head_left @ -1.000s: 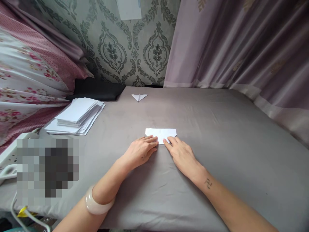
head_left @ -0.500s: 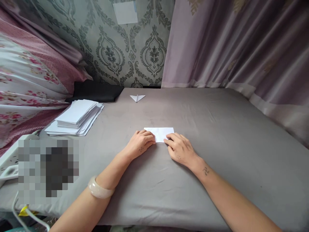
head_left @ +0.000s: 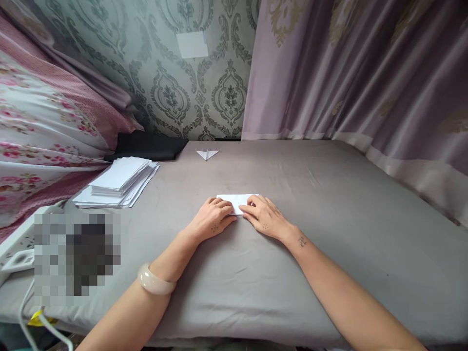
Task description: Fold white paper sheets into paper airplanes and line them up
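Observation:
A small white folded paper lies flat on the grey cloth, its long side running left to right. My left hand covers its left end, fingers curled over the top and thumb along the near edge, holding it down. On the right part rests my right hand, its thumb and forefinger closed on the paper near the middle of the front edge. Only a narrow gap separates the two hands. Parts of the paper are hidden under my fingers.
A stack of white paper stands at the left, in front of a black folded cloth. A folded paper plane lies farther back. White power strips with cables sit at the left edge, beside a pixelated patch. Curtains hang at the right.
My right hand has slid left along the paper, toward the middle and closer to my left hand. My left hand stays at its end. The camera view has tilted up slightly.

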`<state>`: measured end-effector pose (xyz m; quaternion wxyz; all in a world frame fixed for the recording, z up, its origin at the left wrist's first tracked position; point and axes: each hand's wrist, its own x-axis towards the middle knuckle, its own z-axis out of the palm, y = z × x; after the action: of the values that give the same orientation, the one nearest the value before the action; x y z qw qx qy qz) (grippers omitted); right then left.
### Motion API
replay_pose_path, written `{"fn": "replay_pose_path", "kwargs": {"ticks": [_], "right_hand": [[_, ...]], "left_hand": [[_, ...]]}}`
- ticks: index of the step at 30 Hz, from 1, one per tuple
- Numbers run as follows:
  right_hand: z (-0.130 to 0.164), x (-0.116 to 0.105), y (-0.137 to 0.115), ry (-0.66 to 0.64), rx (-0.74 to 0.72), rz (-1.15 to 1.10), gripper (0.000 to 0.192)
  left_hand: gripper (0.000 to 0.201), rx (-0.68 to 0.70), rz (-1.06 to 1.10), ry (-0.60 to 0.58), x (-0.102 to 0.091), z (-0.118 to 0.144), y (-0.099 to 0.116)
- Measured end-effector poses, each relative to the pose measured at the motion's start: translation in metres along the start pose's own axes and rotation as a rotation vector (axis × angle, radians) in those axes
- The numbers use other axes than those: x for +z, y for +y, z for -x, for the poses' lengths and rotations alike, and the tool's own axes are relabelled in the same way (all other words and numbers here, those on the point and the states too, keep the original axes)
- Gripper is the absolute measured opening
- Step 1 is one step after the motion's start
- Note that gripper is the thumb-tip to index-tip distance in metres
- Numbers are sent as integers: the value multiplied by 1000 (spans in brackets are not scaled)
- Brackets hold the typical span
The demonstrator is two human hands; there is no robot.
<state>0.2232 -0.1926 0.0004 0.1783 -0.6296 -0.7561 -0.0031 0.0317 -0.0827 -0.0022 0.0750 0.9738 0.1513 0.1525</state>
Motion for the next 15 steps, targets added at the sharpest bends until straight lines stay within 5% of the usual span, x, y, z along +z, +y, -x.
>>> {"fn": "replay_pose_path", "kwargs": {"ticks": [9,12,15], "right_hand": [[-6,3,-5,123,-4,8,28],[-11,-20,-7,196,107,-315,21],[-15,-51,-5,87,297,-729,20]], "left_hand": [[30,-10,18,54,-3,-2,3],[27,-155,302,144,-18,-5,14],[30,-337,789,69,-37,-8,28]]}}
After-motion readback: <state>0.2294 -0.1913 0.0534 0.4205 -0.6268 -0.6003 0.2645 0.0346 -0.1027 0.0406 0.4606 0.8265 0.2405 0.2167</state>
